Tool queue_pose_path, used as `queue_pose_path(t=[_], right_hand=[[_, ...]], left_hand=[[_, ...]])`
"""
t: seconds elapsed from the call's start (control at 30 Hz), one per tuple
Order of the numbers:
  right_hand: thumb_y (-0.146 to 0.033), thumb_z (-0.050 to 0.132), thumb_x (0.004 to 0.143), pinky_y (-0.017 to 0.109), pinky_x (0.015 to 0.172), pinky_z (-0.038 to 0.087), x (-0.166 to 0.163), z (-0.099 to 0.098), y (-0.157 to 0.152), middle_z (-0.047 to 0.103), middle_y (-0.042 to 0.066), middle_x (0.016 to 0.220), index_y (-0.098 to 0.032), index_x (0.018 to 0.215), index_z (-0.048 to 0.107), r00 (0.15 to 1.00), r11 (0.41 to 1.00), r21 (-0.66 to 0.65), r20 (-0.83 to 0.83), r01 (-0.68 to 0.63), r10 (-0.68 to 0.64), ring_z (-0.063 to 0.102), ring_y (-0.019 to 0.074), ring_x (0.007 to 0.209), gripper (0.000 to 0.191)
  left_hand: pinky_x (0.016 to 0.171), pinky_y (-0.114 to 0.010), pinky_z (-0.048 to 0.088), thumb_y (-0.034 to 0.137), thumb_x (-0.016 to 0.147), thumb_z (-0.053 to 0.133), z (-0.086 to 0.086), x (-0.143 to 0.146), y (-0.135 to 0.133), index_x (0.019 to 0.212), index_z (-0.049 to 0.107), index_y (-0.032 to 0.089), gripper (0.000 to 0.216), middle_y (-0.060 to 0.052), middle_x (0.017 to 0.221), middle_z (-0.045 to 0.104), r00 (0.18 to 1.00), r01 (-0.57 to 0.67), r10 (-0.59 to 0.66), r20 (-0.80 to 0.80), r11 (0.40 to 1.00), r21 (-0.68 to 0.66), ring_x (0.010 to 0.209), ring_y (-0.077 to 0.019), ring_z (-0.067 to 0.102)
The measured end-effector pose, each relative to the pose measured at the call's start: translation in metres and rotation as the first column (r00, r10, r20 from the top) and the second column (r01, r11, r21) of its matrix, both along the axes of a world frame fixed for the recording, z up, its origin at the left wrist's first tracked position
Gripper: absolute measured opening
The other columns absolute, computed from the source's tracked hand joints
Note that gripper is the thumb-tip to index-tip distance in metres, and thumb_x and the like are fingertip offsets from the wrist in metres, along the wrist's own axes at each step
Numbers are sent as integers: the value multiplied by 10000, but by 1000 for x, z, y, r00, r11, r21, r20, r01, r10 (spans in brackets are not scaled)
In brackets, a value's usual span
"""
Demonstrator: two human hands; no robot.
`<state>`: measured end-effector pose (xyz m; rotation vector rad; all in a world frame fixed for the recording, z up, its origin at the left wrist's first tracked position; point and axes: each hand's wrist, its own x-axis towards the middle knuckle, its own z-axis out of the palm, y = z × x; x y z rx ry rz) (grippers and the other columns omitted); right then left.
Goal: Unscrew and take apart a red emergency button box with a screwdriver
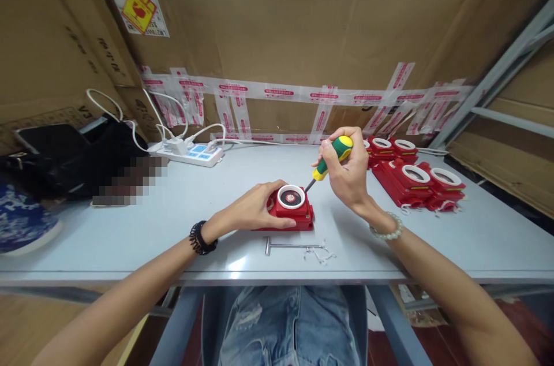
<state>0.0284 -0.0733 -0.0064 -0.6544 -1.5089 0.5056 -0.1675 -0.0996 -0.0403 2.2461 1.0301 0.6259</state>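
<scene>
The red box (pixel 303 221) sits on the table (pixel 173 227), near the middle, right in front of the person. The left hand (pixel 265 205) holds it, with the thumb along the near side and the other fingers around the far side. The right hand (pixel 350 172) has its fingers wrapped around a green and yellow screwdriver (pixel 341 149). Its thin tip points down at the far right corner of the box. It is too small to tell if the tip sits in a screw.

The screwdriver leans, so the tip could slip and scratch the box or poke the left hand. If the left hand holds too loosely, the box could turn under a hard push. A bump could knock the metal T-shaped tool (pixel 267 246) or the little white bits (pixel 322 255) off the near edge.

Inside the box's white ring (pixel 291 187) there is a dark round part with a red and white middle. On the far right are more red boxes (pixel 392 186) with white rings; what is inside them is hard to see. On the far left, a white power strip (pixel 210 158) has plugs in it.
</scene>
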Motion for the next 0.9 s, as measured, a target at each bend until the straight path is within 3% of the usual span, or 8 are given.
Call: queue_pose_path(t=[0.4,0.5,0.6,0.77,0.83,0.9], right_hand=[[-389,542,869,222,462,493,-8,5,7,438,-79,692,-257,938,381,991,992,-8,62,123,-122,506,68,492,219],[-409,512,883,235,470,428,-7,9,2,456,-67,689,-248,937,390,964,980,15,177,198,-198,497,84,504,209],[-457,479,891,261,533,370,-6,17,-4,501,-42,678,-224,940,444,835,926,135,402,353,-377,483,109,545,241],[-601,388,888,271,510,197,-8,35,-13,550,5,628,-201,898,531,494,792,301,649,531,-578,498,152,562,425],[-595,366,899,272,508,176,-10,42,-15,532,-1,588,-201,892,531,454,806,296,703,513,-547,474,150,518,428],[-524,381,918,268,510,198,-10,49,-17,529,-15,577,-204,910,516,487,874,233,754,427,-440,443,139,484,348]], left_hand=[[708,-314,483,534,695,720,-1,0,-2,1083,541,191,548,-54,961,656,1000,-19,19,-6,1000,-5,814,-213,616],[711,-318,485,533,695,720,-1,0,-3,1078,546,191,542,-53,959,659,1000,-22,22,-1,1000,-2,813,-216,620],[716,-320,488,514,692,726,-1,1,-3,1079,553,189,534,-55,956,662,1000,-20,20,13,1000,2,811,-217,623],[741,-323,488,489,694,735,-1,1,-4,1092,561,188,529,-55,977,666,999,-23,22,24,1000,3,840,-220,627],[752,-323,488,477,692,741,0,0,-4,1105,560,189,535,-56,994,666,999,-12,12,37,1000,2,859,-223,627],[755,-324,488,468,699,739,-1,0,-4,1113,558,189,532,-56,1001,666,999,2,-2,44,1000,-1,864,-222,627]])
